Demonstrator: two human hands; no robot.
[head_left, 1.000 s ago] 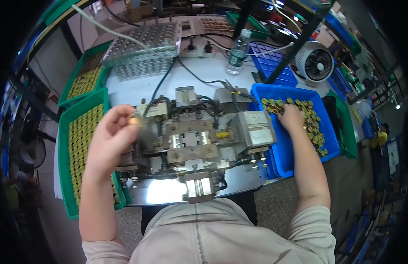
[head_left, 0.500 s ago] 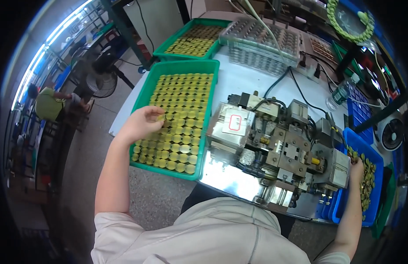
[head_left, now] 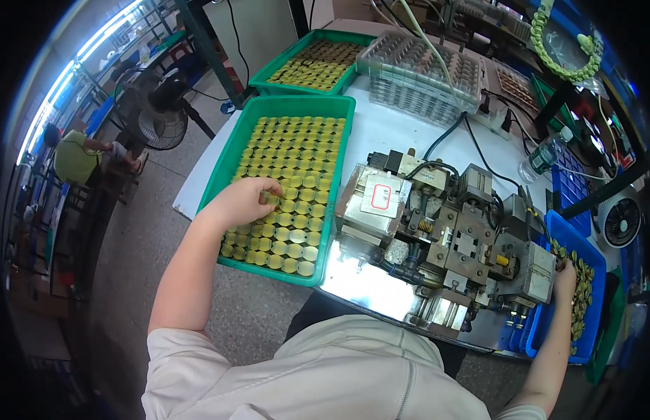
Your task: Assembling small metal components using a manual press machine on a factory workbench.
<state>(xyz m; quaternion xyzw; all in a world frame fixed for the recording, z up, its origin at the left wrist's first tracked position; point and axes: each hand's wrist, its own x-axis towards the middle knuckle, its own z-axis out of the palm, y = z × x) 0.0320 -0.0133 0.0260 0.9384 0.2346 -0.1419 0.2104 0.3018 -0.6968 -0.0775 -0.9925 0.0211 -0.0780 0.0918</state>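
Note:
My left hand is over the middle of a green tray, thumb and fingertips brought together in a pinch. Whatever is between them blends with the yellow discs below, so I cannot make it out. The discs lie flat in close rows across the tray. Far to the right, my right hand reaches into a blue bin, its fingers curled at a heap of small yellow-green metal pieces. The fingertips are partly hidden among the pieces. Between my hands stands a metal machine fixture with blocks, springs and hoses.
Behind the tray sits a second green tray of similar pieces. Stacked clear plastic trays stand at the back. A water bottle and a small fan are at right. Cables run behind the fixture. A seated person is far left.
My left hand has shifted a little to the right over the rows of discs, still pinched. My right hand remains in the blue bin with little movement. The whole view has shifted slightly.

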